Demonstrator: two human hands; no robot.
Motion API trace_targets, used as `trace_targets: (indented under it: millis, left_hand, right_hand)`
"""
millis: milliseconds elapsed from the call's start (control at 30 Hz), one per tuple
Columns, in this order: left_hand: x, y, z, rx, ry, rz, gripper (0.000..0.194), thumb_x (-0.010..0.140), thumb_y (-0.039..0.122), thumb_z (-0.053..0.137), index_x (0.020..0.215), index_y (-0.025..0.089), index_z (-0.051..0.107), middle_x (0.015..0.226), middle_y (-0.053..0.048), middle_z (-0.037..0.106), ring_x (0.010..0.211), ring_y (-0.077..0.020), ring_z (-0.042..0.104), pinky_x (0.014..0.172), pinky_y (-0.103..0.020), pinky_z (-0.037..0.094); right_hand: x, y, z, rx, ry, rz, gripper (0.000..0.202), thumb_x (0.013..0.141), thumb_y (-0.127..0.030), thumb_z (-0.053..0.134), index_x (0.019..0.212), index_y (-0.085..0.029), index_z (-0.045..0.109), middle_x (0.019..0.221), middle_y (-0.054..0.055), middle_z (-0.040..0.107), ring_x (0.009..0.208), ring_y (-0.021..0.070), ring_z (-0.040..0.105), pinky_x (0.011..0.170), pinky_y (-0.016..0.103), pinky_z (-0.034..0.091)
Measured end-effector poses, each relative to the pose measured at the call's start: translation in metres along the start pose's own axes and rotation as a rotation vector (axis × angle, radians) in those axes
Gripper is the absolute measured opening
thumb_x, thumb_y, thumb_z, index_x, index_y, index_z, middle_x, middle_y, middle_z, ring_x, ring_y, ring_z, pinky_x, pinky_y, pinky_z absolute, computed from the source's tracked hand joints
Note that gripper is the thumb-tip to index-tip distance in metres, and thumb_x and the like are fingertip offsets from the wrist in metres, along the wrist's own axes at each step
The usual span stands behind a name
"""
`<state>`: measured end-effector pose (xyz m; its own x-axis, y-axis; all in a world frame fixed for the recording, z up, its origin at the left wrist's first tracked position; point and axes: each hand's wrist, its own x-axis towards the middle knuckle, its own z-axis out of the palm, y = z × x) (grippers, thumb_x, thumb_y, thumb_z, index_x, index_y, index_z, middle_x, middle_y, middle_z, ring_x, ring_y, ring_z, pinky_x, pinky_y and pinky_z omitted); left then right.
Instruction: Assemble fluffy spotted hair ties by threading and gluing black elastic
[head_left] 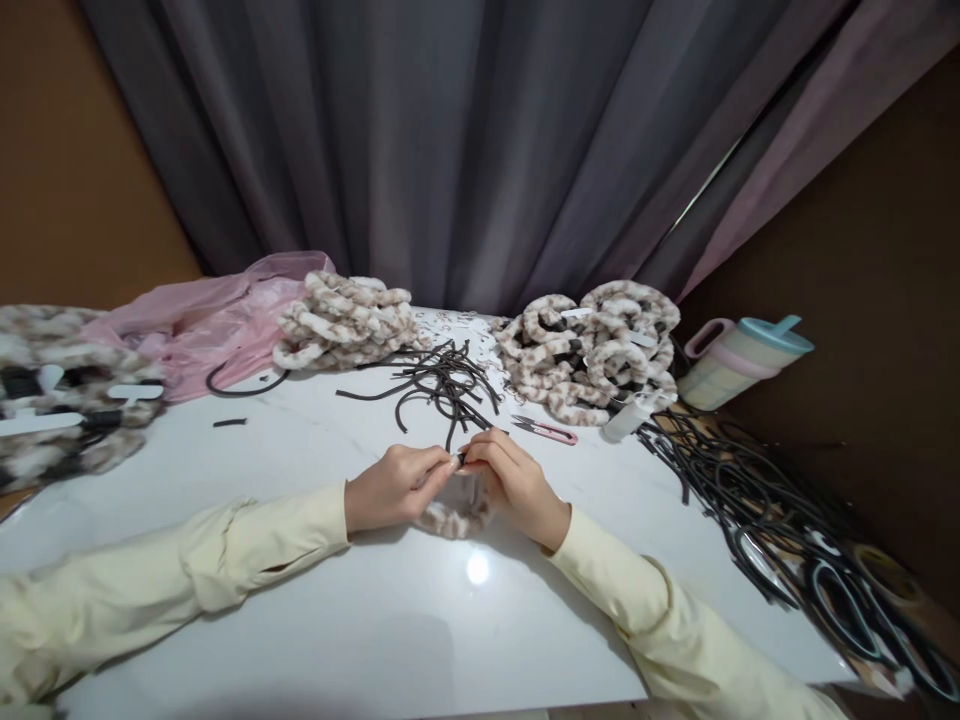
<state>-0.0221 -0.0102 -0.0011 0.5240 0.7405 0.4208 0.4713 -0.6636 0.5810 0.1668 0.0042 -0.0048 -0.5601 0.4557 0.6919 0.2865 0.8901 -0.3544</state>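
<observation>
My left hand (400,484) and my right hand (519,486) meet fingertip to fingertip near the middle of the white table (375,610). Both pinch a small black piece (460,458) at the top of a fluffy white-and-brown ring (452,522). The ring hangs below the fingers, its sides partly hidden by the hands. Just beyond lies a heap of dark cords (446,385). Pink-handled snips (546,430) rest to the right of the cords.
Fluffy ring piles stand at back centre (345,320), back right (592,350) and far left (67,400). A pink plastic bag (217,310), a small bottle (626,420), a blue-lidded jug (731,365) and many dark cords (750,480) surround the work area.
</observation>
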Motion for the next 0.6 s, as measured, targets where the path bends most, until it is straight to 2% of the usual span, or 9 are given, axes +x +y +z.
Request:
trace_targets:
  millis: [167, 367, 500, 600]
  left_hand:
    - [-0.0002, -0.0004, 0.001, 0.001, 0.012, 0.027, 0.025, 0.089, 0.023, 0.037, 0.071, 0.016, 0.053, 0.054, 0.003, 0.047, 0.046, -0.0081, 0.042, 0.049, -0.019, 0.031]
    - [0.0012, 0.0005, -0.0001, -0.003, 0.015, 0.026, 0.024, 0.088, 0.021, 0.039, 0.071, 0.015, 0.054, 0.052, 0.004, 0.045, 0.044, -0.0072, 0.041, 0.047, -0.018, 0.031]
    - [0.0012, 0.0008, -0.001, -0.013, 0.016, 0.016, 0.024, 0.089, 0.022, 0.037, 0.08, 0.015, 0.059, 0.058, 0.001, 0.056, 0.046, -0.008, 0.045, 0.049, -0.019, 0.034]
    - [0.0004, -0.0004, -0.0007, -0.015, 0.018, 0.053, 0.024, 0.089, 0.02, 0.037, 0.086, 0.015, 0.06, 0.065, -0.001, 0.061, 0.047, -0.0083, 0.047, 0.05, -0.019, 0.036]
  right_hand:
    - [0.0009, -0.002, -0.0007, 0.017, -0.002, 0.012, 0.018, 0.086, -0.001, 0.04, 0.091, -0.016, 0.049, 0.084, 0.007, 0.052, 0.081, 0.0165, 0.05, 0.069, 0.029, 0.047]
    - [0.0033, -0.0062, -0.0014, -0.053, 0.002, 0.007, 0.02, 0.089, -0.005, 0.037, 0.099, -0.015, 0.051, 0.09, 0.009, 0.054, 0.085, 0.0169, 0.051, 0.072, 0.03, 0.049]
    - [0.0051, -0.0086, -0.0021, -0.135, 0.042, 0.028, 0.02, 0.089, -0.008, 0.041, 0.096, -0.016, 0.058, 0.089, 0.01, 0.057, 0.084, 0.0188, 0.051, 0.07, 0.033, 0.048]
    - [0.0062, -0.0099, -0.0033, -0.088, 0.035, 0.081, 0.021, 0.088, -0.008, 0.044, 0.093, -0.016, 0.063, 0.087, 0.009, 0.059, 0.08, 0.018, 0.054, 0.067, 0.032, 0.049]
